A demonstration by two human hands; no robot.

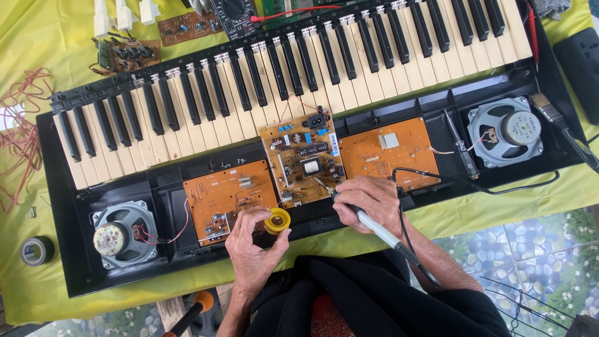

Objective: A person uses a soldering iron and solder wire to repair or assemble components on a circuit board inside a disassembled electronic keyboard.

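A soldering iron (374,226) was held in the right hand (368,201) over the middle circuit board (302,159); a yellow tin (277,220) was gripped by the left hand (253,249).

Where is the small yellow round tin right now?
In the head view, the yellow tin is held in the left hand at the opened keyboard's near edge, beside the right hand holding the soldering iron.

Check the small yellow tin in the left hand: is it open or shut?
Open. The yellow tin, held by the left hand, shows a bare rim and hollow centre, no lid on it.
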